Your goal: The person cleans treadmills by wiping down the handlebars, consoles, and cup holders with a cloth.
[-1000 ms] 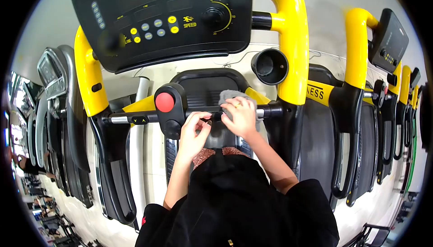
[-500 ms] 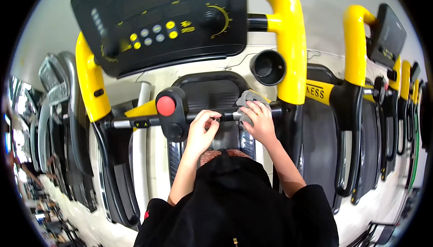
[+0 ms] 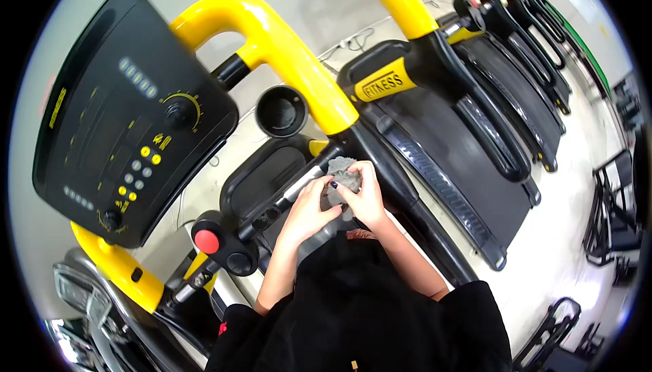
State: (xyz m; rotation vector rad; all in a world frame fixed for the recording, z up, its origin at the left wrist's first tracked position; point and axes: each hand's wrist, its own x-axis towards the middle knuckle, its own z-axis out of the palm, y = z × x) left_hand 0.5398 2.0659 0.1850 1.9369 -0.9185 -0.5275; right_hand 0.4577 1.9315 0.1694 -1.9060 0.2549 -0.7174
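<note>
A crumpled grey cloth (image 3: pixel 344 173) is bunched between my two hands, just in front of the treadmill's crossbar (image 3: pixel 299 185). My right hand (image 3: pixel 365 202) is closed on the cloth, thumb and fingers pinching it from the right. On the other side, my left hand (image 3: pixel 310 214) has its fingers curled against the cloth's left edge; their tips are partly hidden. The crossbar carries a black housing with a red stop button (image 3: pixel 206 241), left of my hands. Up and to the left is the black treadmill console (image 3: pixel 129 127).
A yellow upright frame (image 3: pixel 305 80) with a round black cup holder (image 3: pixel 281 112) stands beyond my hands. To the right, a neighbouring treadmill (image 3: pixel 448 161) marked FITNESS heads a row of similar machines. Black equipment (image 3: pixel 608 202) stands at the far right.
My view has turned to the right. My right hand has brought the cloth off the crossbar's right end, and my left hand has moved from the bar to meet it.
</note>
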